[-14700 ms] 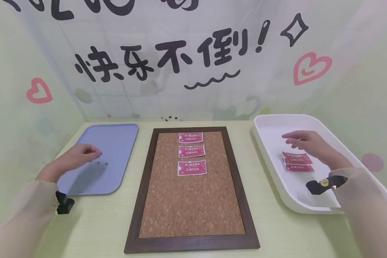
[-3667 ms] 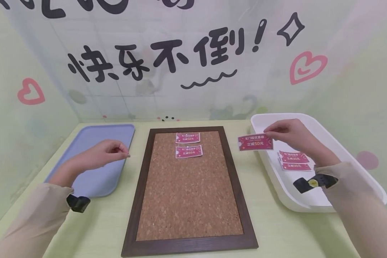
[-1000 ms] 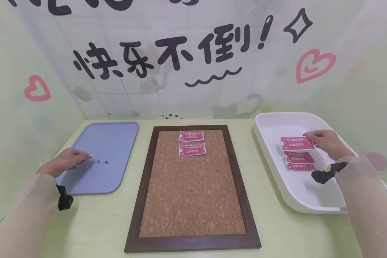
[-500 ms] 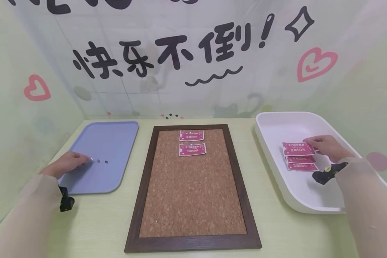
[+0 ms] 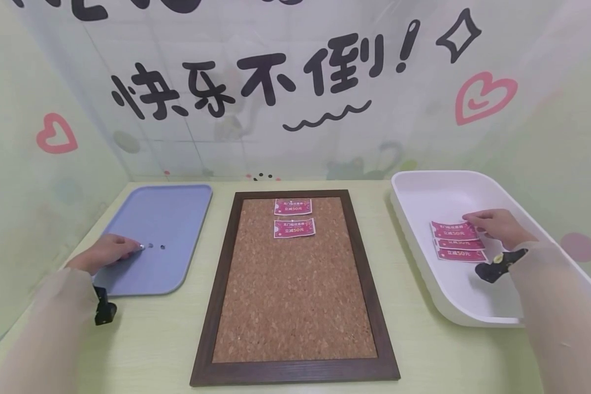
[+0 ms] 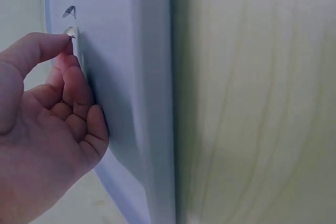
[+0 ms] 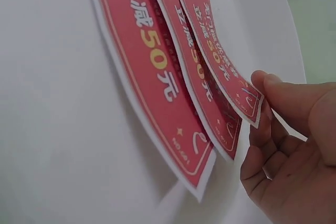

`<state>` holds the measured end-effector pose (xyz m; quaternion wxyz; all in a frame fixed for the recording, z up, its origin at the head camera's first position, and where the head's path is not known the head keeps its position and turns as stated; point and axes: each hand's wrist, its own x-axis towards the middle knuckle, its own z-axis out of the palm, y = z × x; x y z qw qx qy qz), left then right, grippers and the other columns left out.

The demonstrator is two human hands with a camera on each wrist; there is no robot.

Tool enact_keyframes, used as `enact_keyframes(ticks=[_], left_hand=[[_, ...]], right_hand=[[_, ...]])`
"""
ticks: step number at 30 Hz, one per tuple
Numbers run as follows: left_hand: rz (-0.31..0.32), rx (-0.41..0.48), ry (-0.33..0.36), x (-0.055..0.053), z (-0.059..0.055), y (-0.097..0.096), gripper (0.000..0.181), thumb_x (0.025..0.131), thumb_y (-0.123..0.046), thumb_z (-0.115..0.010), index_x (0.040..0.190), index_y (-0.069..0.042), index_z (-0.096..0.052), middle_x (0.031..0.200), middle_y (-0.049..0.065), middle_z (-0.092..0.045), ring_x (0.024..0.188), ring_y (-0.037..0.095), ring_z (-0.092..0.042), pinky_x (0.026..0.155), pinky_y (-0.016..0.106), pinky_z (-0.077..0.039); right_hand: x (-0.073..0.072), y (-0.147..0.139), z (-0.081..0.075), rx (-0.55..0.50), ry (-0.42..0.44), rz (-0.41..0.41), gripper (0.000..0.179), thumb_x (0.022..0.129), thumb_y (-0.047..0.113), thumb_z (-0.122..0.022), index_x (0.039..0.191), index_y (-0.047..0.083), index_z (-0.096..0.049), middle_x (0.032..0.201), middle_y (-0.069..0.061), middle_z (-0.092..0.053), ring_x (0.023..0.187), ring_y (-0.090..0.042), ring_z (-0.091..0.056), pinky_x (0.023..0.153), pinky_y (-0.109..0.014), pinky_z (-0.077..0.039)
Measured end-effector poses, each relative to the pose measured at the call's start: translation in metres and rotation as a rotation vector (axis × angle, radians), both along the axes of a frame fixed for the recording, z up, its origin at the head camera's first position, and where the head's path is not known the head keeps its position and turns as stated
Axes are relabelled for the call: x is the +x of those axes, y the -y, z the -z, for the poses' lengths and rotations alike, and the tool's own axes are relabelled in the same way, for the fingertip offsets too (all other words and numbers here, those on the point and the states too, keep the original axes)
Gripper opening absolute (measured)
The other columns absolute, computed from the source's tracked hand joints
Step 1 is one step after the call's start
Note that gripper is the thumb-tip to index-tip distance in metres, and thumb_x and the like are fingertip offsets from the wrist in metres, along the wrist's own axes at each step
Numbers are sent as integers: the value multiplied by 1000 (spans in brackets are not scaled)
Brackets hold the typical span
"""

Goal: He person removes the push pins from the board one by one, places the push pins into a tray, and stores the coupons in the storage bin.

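My left hand (image 5: 105,253) is low over the blue tray (image 5: 177,210). Its thumb and forefinger pinch a small thumbtack with a shiny clear head (image 6: 70,32). Two more tacks (image 5: 156,246) lie just beyond the fingertips. Inside the white tub (image 5: 453,191), my right hand (image 5: 502,227) pinches the corner of a pink paper coupon (image 7: 212,43). That coupon overlaps two others (image 7: 152,56) lying on the tub floor, their edges curling up.
Between the tray and tub lies a cork board (image 5: 295,301) with a dark wooden frame (image 5: 295,372). Two coupons, an upper one (image 5: 293,207) and a lower one (image 5: 294,230), are tacked near its far end. A printed wall (image 5: 256,158) stands behind.
Three coupons were on the board at first; now two. The right hand brought a coupon back over the tub and lowered it onto the others. The left hand returned to the tray with a tack.
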<state>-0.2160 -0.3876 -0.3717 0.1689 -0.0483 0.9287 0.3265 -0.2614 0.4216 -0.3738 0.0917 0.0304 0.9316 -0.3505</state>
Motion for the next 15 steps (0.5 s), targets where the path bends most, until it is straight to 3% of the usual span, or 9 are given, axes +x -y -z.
enact_keyframes(ticks=[6, 12, 15], left_hand=[[-6, -19, -15, 0, 2, -1, 32, 91, -27, -51, 89, 4, -61, 68, -2, -42, 67, 14, -40, 59, 29, -33], [18, -50, -13, 2, 0, 3, 41, 92, -29, -50, 98, 11, -60, 74, 0, -45, 72, 15, -40, 61, 29, -34], [37, -69, -47, 4, -3, 5, 44, 92, -30, -50, 101, 12, -59, 78, 1, -49, 74, 14, -42, 63, 28, -35]], right_hand=[[3, -4, 0, -2, -20, 23, 54, 97, 26, -44, 128, -17, -35, 121, -37, -39, 98, -36, -43, 71, -27, -44], [8, 1, -8, -48, -13, 12, 57, 98, 31, -40, 131, -15, -32, 130, -39, -31, 110, -47, -37, 87, -51, -38], [9, 8, -15, -42, -38, -16, 58, 98, 33, -39, 131, -14, -34, 130, -38, -32, 110, -46, -37, 88, -52, -37]])
